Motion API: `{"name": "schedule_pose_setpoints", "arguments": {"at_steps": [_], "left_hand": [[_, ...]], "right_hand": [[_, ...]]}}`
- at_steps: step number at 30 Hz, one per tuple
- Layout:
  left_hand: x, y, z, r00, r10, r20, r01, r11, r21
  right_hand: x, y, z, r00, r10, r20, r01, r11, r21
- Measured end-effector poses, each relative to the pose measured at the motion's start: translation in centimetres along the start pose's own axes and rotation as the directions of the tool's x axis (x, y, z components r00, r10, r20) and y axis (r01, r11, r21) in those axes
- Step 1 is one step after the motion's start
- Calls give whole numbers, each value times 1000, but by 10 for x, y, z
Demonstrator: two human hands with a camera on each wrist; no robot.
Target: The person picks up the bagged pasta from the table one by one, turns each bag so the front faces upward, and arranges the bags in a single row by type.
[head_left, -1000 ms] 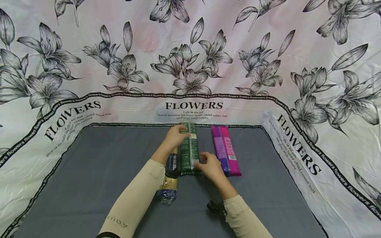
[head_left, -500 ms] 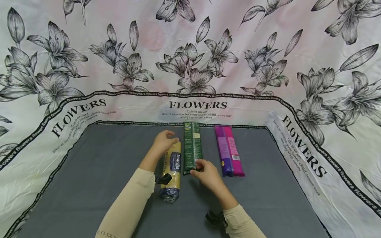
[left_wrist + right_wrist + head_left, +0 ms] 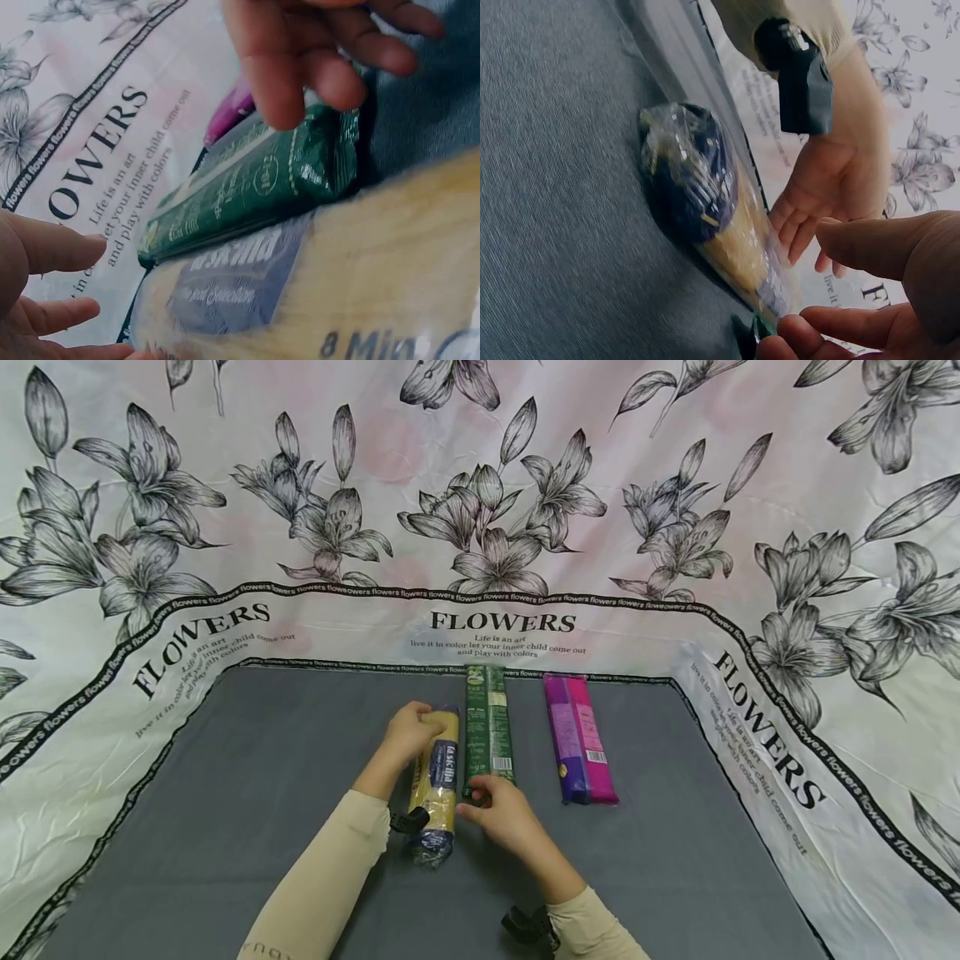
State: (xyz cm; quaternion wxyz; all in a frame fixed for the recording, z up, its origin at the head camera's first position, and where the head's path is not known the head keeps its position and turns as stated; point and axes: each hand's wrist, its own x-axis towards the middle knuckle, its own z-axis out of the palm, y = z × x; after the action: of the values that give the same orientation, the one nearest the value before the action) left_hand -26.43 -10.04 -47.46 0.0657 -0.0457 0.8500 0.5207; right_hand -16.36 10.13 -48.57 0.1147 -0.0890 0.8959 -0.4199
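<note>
head view: three long pasta packets lie side by side on the grey mat (image 3: 247, 793), running toward its far edge.
left hand: left hand (image 3: 408, 733) sits at the far end of the yellow packet (image 3: 437, 777), fingers draped over its top. Left wrist view shows the fingers fairly straight beside the wrapper, so touching; a firm grasp can't be confirmed.
right hand: right hand (image 3: 504, 812) is at the near end of the green packet (image 3: 488, 729), fingertips curled against the end by the barcode; looks like a light pinch.
yellow packet position: middle of the mat, left of the green one, its dark blue crimped end toward the near edge; it sits nearer the near edge than the other two. Long side touching or just beside the green packet; the left wrist view shows them pressed close.
green packet position: its far end reaches the mat's far edge.
magenta packet position: magenta packet (image 3: 577, 739) lies right of the green one, clearly apart, untouched.
step judged: squaring the yellow packet up beside the green one.
how to do it well: hold both ends, slide flat rather than lift, keep it parallel to the green packet, go easy on the crimped end, dry pasta snaps if bent.
risk: nudging the green packet out of line.
count: packets 3 (1 yellow, 1 green, 1 magenta); hands 2; mat 1.
</note>
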Motion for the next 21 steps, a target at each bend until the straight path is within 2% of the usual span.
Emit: {"name": "schedule_pose_setpoints", "arguments": {"at_steps": [6, 12, 16, 21], "left_hand": [[12, -5, -5, 999, -35, -28, 37, 996, 77], [21, -12, -7, 998, -52, 19, 49, 987, 153], [27, -14, -7, 998, -44, 36, 34, 970, 240], [36, -15, -7, 998, -54, 34, 41, 947, 320]], "right_hand": [[0, -2, 9, 1000, -16, 22, 16, 1000, -12], [1, 2, 21, 998, -47, 29, 49, 996, -68], [-1, 3, 28, 998, -50, 25, 52, 990, -129], [-3, 0, 33, 1000, -1, 29, 6, 983, -183]]}}
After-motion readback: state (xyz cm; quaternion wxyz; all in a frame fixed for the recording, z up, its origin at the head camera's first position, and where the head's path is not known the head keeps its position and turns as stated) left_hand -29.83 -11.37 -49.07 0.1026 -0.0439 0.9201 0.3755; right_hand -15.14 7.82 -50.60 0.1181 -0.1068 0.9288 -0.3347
